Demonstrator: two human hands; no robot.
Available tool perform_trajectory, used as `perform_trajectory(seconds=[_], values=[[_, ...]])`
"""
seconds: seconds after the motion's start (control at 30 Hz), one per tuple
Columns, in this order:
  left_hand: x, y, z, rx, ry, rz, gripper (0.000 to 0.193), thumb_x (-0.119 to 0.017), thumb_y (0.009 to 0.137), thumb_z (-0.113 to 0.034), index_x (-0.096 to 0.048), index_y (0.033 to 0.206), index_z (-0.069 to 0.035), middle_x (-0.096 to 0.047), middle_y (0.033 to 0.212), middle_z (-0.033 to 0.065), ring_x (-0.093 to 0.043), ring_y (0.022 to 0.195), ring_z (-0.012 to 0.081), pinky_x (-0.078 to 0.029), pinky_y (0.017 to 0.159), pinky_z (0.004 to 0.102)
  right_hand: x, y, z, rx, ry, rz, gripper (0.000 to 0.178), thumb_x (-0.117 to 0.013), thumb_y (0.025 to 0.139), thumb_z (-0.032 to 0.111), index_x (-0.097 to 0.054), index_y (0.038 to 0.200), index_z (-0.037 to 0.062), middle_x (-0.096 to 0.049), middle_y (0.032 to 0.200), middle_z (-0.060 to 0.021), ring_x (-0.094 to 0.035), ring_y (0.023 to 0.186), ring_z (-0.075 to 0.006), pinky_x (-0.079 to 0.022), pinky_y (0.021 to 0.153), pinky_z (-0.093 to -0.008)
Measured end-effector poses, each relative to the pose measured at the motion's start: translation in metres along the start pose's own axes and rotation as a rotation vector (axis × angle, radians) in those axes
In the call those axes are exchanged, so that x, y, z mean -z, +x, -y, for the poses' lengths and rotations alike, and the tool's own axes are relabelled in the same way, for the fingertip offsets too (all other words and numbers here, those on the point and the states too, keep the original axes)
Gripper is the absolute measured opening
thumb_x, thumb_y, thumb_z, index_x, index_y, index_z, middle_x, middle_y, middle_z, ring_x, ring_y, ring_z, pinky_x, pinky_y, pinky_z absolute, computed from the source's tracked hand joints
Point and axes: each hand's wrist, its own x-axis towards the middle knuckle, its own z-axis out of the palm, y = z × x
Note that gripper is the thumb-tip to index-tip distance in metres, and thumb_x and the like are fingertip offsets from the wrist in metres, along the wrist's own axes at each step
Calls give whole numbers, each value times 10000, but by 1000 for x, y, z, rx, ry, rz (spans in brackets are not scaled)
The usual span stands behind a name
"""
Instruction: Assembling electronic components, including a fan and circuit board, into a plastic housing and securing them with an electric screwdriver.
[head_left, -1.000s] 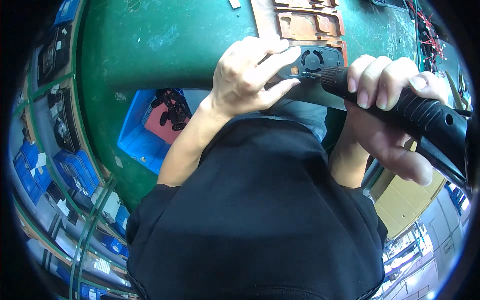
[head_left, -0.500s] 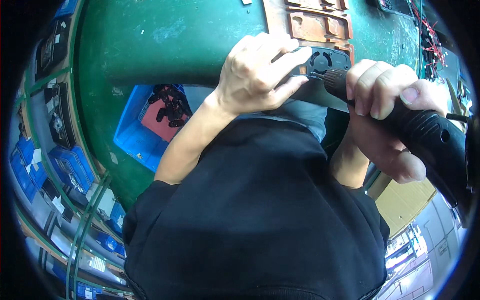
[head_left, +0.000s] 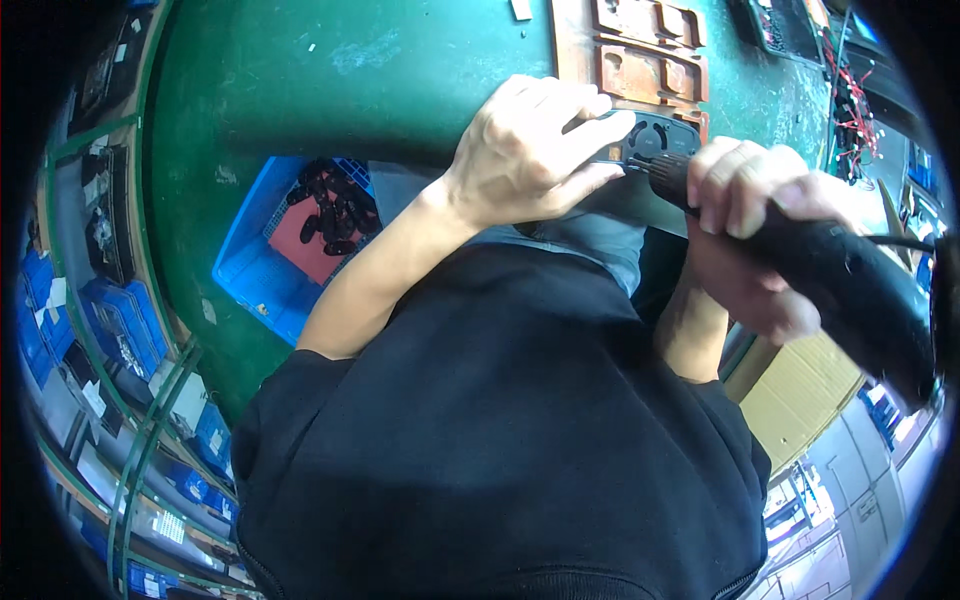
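Observation:
My left hand grips the left end of a dark plastic housing between thumb and fingers, at the table's near edge. Round curved slots show in the housing's face. Closed around a black electric screwdriver, my right hand holds it slanted, with its ribbed nose pointing left. The thin bit reaches the housing's near edge by my left thumb; whether it sits in a screw is too small to tell. A cord leaves the screwdriver's rear at the right.
Beyond the housing lies an orange-brown moulded fixture on the green table. A blue crate with several black parts stands left of my lap. Red-and-white wires lie far right, a cardboard box below, shelves at left.
The view has shifted slightly. The screwdriver's rear and my right hand have moved a little toward the left and tilted, while the bit stays at the housing's near edge. Both grips persist.

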Motion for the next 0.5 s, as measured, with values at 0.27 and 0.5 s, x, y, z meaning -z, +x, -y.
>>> perform_trajectory(seconds=[0.27, 0.5], values=[[-1, 7, -3, -44, 38, 22, 415, -796, 703, -242, -678, 1066, -80, -646, 957, 78, -613, 863, 260, -463, 818, 370, 24, 19, 34, 91, 308, -24, 685, -520, 879, 546, -398, 1287, 10, -492, 977, -120, -521, 811, -220, -441, 731, -381], [-8, 26, -34, 54, 264, 180, 605, -809, 632, -318, -573, 1090, -1, -566, 1036, 168, -552, 990, 316, -430, 833, 425, 23, 3, 80, -155, -545, -815, 320, -637, 890, 107, -484, 1140, -22, -581, 827, -95, -578, 697, -174, -486, 659, -320]])
